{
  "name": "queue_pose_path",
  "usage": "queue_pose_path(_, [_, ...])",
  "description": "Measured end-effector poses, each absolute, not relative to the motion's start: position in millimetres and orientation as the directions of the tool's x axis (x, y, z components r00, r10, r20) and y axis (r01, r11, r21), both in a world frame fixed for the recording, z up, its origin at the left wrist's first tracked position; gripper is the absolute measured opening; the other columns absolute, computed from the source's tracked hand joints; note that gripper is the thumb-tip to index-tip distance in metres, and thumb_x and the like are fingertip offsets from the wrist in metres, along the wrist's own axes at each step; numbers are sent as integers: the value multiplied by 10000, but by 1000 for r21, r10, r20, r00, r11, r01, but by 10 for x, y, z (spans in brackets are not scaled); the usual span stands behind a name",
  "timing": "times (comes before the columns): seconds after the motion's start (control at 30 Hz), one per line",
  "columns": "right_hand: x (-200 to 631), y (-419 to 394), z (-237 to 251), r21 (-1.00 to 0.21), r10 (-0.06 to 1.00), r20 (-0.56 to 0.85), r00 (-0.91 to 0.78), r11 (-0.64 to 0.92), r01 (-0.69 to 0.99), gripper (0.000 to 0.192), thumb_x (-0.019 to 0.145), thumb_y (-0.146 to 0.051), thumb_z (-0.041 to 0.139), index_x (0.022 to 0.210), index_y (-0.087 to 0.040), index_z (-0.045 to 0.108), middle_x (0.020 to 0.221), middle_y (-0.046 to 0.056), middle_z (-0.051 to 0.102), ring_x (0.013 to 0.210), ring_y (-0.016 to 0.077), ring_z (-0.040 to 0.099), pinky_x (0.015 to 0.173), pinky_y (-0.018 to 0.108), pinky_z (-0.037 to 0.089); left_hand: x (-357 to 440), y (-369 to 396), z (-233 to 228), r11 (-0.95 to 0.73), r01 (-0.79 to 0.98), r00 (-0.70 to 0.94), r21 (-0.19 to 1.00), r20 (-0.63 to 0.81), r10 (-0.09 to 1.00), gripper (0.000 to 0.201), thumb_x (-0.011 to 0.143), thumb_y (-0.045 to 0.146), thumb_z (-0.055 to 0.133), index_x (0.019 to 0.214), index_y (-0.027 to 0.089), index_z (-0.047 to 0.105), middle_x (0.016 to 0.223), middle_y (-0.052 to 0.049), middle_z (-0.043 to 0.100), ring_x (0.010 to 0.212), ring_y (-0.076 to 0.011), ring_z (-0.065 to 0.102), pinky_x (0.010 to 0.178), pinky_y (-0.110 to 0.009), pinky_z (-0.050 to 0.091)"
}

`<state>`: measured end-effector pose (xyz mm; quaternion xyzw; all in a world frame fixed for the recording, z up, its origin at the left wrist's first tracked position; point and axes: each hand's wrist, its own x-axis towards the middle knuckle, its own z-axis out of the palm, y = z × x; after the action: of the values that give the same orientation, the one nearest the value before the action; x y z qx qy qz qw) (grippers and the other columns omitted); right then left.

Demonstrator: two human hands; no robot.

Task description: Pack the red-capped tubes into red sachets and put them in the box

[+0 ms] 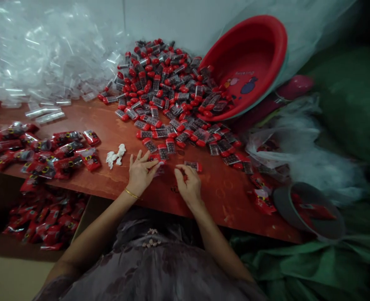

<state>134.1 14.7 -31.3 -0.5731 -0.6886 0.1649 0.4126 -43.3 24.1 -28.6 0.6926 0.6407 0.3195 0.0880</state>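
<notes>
One small red-capped clear plastic case (193, 166) was pinched by the right hand (188, 187), while the left hand's (140, 173) spread fingers (144, 157) rested on another at the pile's edge, so packing seemed in hand.

The table (116, 125) is smooth reddish wood. On it: glossy red-capped plastic pieces (169, 88), 1 glossy red plastic basin (250, 54), clear shiny film wrappers (40, 50).
</notes>
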Motion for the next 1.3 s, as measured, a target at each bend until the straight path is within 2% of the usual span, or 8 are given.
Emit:
queue_pose_path(0.23, [906,315,-272,-976,991,126,44,116,183,265,824,-420,508,754,-182,602,671,-10,609,631,131,536,619,239,428,-384,118,-96,-153,603,-133,783,287,949,357,780,352,640,1128,271,662,1277,-77,604,1261,-299,467,1076,-506,274])
queue_pose_path(0.47, [968,247,-332,-947,980,180,79,151,285,391,844,-472,445,555,-209,420,517,-55,397,514,100,373,512,228,306,-277,189,-149,113,-157,-62,981,-124,990,356,694,445,675,859,135,729,788,-47,715,687,-163,617,666,-270,487])
queue_pose_path(0.63, [1067,290,-394,-882,974,189,121,115,457,430,859,-490,414,525,-220,385,495,-45,420,502,112,392,521,246,296,-298,257,-170,97,330,-122,939,-60,991,324,738,459,628,759,155,737,627,-24,678,672,-199,622,668,-293,470])
queue_pose_path(0.87, [1240,398,-412,-884,965,182,190,76,460,433,845,-509,431,522,-220,433,460,-37,458,468,114,422,502,245,311,-342,432,-264,-84,856,-31,510,214,976,510,733,300,658,1219,162,584,1425,-184,429,1361,-392,285,1086,-584,178])
queue_pose_path(0.97, [1225,372,-435,-911,964,173,202,78,406,405,852,-501,427,567,-216,464,496,-32,480,476,115,441,495,244,327,-349,489,-263,-92,844,-62,528,267,962,746,756,356,628,1401,102,353,1506,-234,244,1396,-376,203,1095,-576,164])
queue_pose_path(1.1, [1196,301,-437,-954,977,127,173,73,291,371,849,-490,445,610,-209,483,504,-41,475,472,109,451,474,233,344,-376,439,-144,-252,714,-17,654,375,927,435,880,400,437,1206,151,581,1421,-171,440,1366,-296,315,1093,-499,221])
queue_pose_path(1.2, [1163,237,-397,-971,990,97,106,71,227,361,856,-487,442,641,-203,496,492,-51,469,457,99,442,466,223,347,-322,357,-52,-204,490,14,848,226,974,328,834,444,521,919,191,712,992,-83,716,1013,-253,617,903,-365,430])
queue_pose_path(1.3, [1143,197,-353,-964,991,124,58,107,243,370,867,-489,419,640,-204,487,497,-53,454,458,97,423,465,220,345,-220,321,-33,13,159,-9,987,-12,1000,302,704,470,671,711,171,714,607,-4,642,586,-146,568,578,-240,423])
